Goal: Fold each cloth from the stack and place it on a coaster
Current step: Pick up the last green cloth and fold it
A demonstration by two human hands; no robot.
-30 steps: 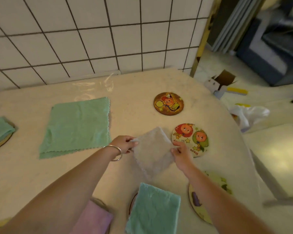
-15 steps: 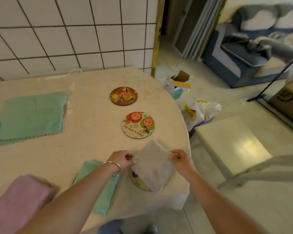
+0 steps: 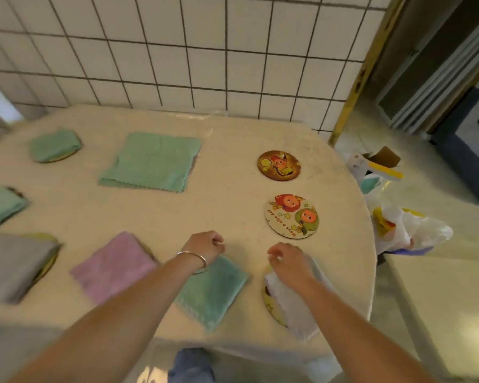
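A folded white cloth [image 3: 297, 306] lies on a yellow coaster [image 3: 268, 306] at the table's near right edge. My right hand [image 3: 289, 264] rests on the cloth's far end, fingers loosely spread. My left hand [image 3: 206, 244] hovers just left of it with curled fingers and holds nothing. The stack of unfolded green cloths [image 3: 152, 161] lies flat at the back middle. Two picture coasters are bare: a brown one [image 3: 279, 165] and a cream one [image 3: 292, 216].
Folded cloths sit on other coasters: teal [image 3: 215, 291], pink [image 3: 114, 268], grey [image 3: 14, 266], and two green ones [image 3: 0, 205] [image 3: 54, 145]. The tiled wall backs the table [image 3: 233, 139]. Plastic bags [image 3: 409, 230] lie on the floor to the right.
Both hands carried the folded white cloth down onto the yellow coaster. The left hand has let go and drawn away to the left; the view has swung left.
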